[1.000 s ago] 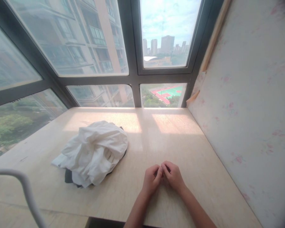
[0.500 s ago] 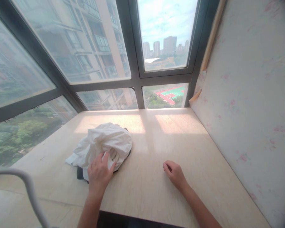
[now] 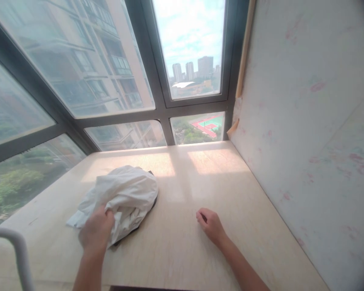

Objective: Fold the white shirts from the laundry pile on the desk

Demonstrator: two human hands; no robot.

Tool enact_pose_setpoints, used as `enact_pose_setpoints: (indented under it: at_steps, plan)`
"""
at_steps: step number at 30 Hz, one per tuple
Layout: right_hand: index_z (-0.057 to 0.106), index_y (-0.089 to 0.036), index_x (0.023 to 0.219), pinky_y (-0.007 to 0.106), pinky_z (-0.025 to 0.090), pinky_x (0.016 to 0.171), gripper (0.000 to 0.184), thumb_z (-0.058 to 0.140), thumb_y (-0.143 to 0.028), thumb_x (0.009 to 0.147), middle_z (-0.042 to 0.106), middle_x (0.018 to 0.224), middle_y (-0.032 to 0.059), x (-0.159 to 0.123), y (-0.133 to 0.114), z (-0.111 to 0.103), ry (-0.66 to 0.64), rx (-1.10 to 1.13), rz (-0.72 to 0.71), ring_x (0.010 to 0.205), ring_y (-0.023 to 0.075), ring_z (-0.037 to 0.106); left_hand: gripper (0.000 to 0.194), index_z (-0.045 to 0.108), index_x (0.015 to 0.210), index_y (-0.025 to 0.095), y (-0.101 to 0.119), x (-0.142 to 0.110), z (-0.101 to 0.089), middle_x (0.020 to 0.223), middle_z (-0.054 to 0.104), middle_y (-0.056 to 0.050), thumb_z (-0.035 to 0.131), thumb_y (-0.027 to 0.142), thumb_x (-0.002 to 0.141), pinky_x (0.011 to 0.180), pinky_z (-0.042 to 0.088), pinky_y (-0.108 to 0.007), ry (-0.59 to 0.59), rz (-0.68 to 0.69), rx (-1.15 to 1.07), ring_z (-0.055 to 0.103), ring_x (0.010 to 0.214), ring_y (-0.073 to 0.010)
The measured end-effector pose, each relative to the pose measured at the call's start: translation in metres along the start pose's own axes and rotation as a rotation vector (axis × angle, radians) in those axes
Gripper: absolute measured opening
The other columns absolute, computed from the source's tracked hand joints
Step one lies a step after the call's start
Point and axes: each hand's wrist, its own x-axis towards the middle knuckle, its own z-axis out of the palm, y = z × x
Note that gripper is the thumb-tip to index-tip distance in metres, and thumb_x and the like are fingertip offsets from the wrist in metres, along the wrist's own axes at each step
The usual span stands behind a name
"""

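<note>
Left hand [image 3: 94, 230]: yours has shifted leftward, now pinching a fold, likely for firm hold.
Crumpled white, dark-edged fabric [image 3: 133, 188]: heaped on the pale, wood-grained worktop [image 3: 172, 246].
Right hand [image 3: 210, 225]: yours curls loosely, apart from it.

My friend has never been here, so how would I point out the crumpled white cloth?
Find the pale tabletop below the windows. On its left half, the person's left hand grips a crumpled white cloth. Its loose folds and dark patches along the right edge set it apart from the smooth grey tube at lower left.
</note>
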Motion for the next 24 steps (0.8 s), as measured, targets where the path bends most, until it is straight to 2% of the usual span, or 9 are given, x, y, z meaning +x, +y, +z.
enact_pose_setpoints:
  at_steps: [2, 4, 7, 9, 13, 17, 20, 22, 24]
  plan:
    - [0.046, -0.02, 0.065, 0.025, 0.028, 0.057, 0.032, 0.039, -0.032, 0.095, 0.05, 0.062, -0.0008, 0.001, 0.0, 0.001, 0.007, -0.009, -0.009, 0.058, 0.0122, 0.044, 0.024, 0.069, 0.086, 0.017, 0.005, 0.025, -0.013, 0.058, 0.056, -0.003, 0.053, 0.033, 0.077, 0.059, 0.044, -0.037, 0.071, -0.045, -0.165, 0.053, 0.06, -0.0239]
    - [0.045, -0.02, 0.065, 0.025, 0.028, 0.057, 0.032, 0.04, -0.032, 0.094, 0.049, 0.061, -0.0011, 0.002, 0.001, 0.002, 0.013, -0.019, -0.011, 0.057, 0.012, 0.043, 0.026, 0.069, 0.091, 0.014, 0.023, 0.045, -0.03, 0.064, 0.058, -0.003, 0.054, 0.031, 0.078, 0.061, 0.044, -0.033, 0.215, -0.045, -0.374, 0.054, 0.065, -0.0209]
    - [0.046, -0.02, 0.065, 0.025, 0.027, 0.056, 0.032, 0.04, -0.032, 0.094, 0.05, 0.061, -0.0011, 0.001, 0.003, 0.003, 0.02, -0.018, -0.016, 0.056, 0.0118, 0.043, 0.026, 0.067, 0.093, 0.009, 0.075, 0.062, -0.058, 0.069, 0.058, 0.001, 0.053, 0.026, 0.08, 0.062, 0.043, -0.026, 0.414, 0.017, -0.717, 0.051, 0.065, -0.0135]
    - [0.047, -0.02, 0.064, 0.025, 0.028, 0.056, 0.033, 0.04, -0.032, 0.095, 0.051, 0.06, -0.0007, 0.0, 0.004, 0.003, 0.026, -0.004, -0.018, 0.056, 0.0118, 0.043, 0.024, 0.066, 0.091, 0.005, 0.118, 0.066, -0.077, 0.07, 0.057, 0.002, 0.053, 0.021, 0.079, 0.062, 0.042, -0.022, 0.487, 0.094, -0.934, 0.048, 0.066, -0.0097]
    - [0.054, -0.019, 0.067, 0.024, 0.035, 0.059, 0.038, 0.039, -0.037, 0.097, 0.057, 0.064, 0.0013, 0.002, -0.001, 0.002, 0.068, 0.086, 0.015, 0.059, 0.0131, 0.05, 0.021, 0.065, 0.088, 0.008, 0.2, 0.046, -0.121, 0.071, 0.059, 0.003, 0.049, 0.02, 0.082, 0.061, 0.042, -0.019, 0.377, 0.323, -1.298, 0.051, 0.066, -0.0077]
    - [0.066, -0.017, 0.091, 0.025, 0.046, 0.065, 0.04, 0.039, -0.047, 0.096, 0.068, 0.086, 0.0081, 0.006, -0.002, -0.002, 0.255, 0.257, 0.119, 0.075, 0.0174, 0.062, 0.013, 0.066, 0.084, 0.016, 0.244, 0.013, -0.149, 0.071, 0.059, 0.003, 0.059, 0.026, 0.081, 0.059, 0.041, -0.018, 0.136, 0.519, -1.541, 0.052, 0.065, -0.009]
    - [0.066, -0.018, 0.1, 0.031, 0.052, 0.07, 0.045, 0.041, -0.054, 0.09, 0.069, 0.092, 0.0106, -0.008, 0.019, -0.013, 0.422, 0.263, 0.28, 0.084, 0.0224, 0.065, 0.021, 0.066, 0.09, 0.016, 0.249, 0.002, -0.128, 0.071, 0.059, 0.002, 0.056, 0.034, 0.085, 0.057, 0.04, -0.019, -0.08, 0.493, -1.435, 0.053, 0.066, -0.0106]
    - [0.067, -0.02, 0.096, 0.038, 0.053, 0.077, 0.046, 0.043, -0.058, 0.085, 0.07, 0.089, 0.0111, -0.029, 0.041, -0.027, 0.531, 0.143, 0.378, 0.091, 0.0269, 0.064, 0.029, 0.065, 0.094, 0.015, 0.242, -0.004, -0.091, 0.073, 0.061, 0.0, 0.048, 0.037, 0.089, 0.058, 0.041, -0.02, -0.276, 0.484, -1.189, 0.056, 0.069, -0.0129]
    - [0.067, -0.021, 0.094, 0.044, 0.051, 0.084, 0.047, 0.044, -0.06, 0.081, 0.07, 0.092, 0.0127, -0.057, 0.061, -0.046, 0.608, 0.02, 0.433, 0.1, 0.0311, 0.062, 0.028, 0.066, 0.09, 0.016, 0.23, -0.015, -0.043, 0.077, 0.065, -0.001, 0.044, 0.033, 0.087, 0.064, 0.044, -0.023, -0.473, 0.521, -0.899, 0.059, 0.077, -0.0159]
